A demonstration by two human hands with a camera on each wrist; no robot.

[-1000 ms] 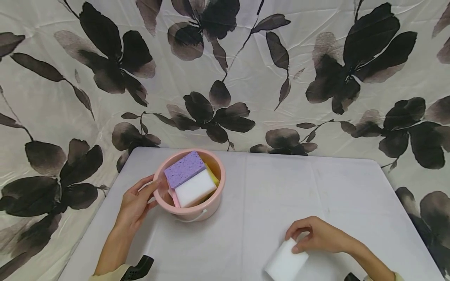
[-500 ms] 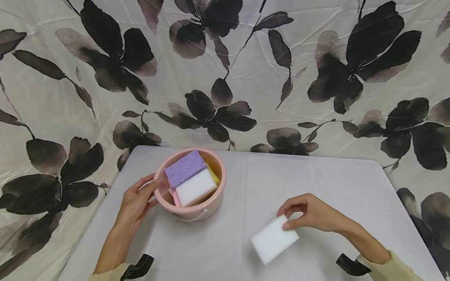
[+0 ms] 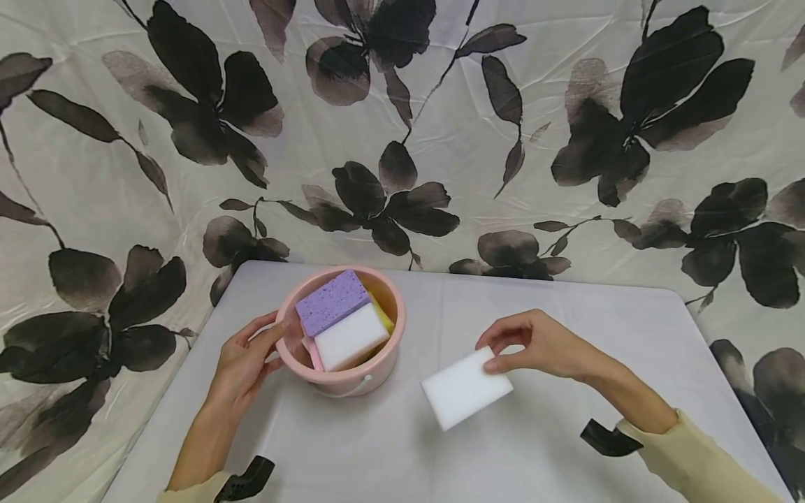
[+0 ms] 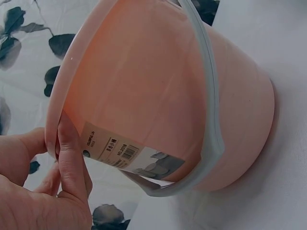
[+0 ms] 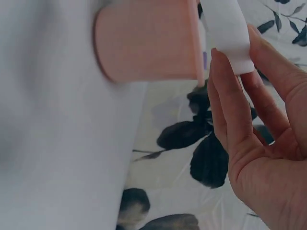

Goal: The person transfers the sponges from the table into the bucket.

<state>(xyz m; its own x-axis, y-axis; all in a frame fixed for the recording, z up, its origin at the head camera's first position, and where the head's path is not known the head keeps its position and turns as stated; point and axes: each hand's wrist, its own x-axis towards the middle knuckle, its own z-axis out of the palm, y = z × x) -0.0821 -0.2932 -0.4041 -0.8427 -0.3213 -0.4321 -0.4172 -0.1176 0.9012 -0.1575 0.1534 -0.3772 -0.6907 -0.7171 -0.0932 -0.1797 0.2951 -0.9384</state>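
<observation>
A pink bucket stands on the table's left half, with a purple sponge, a white sponge and something yellow inside it. My left hand pinches the bucket's rim from the left; in the left wrist view, thumb and fingers lie on either side of the rim. Between the thumb and fingers of my right hand is a white sponge block, held above the table to the right of the bucket. The right wrist view shows the fingers pinching this block at one end.
The table has a pale cover, and its far edge meets a floral-printed cloth. A grey handle hangs down the bucket's side, near a paper label.
My right hand has carried the white sponge block up and to the left, closer to the bucket, and the block has turned. My left hand and the bucket stay where they were.
</observation>
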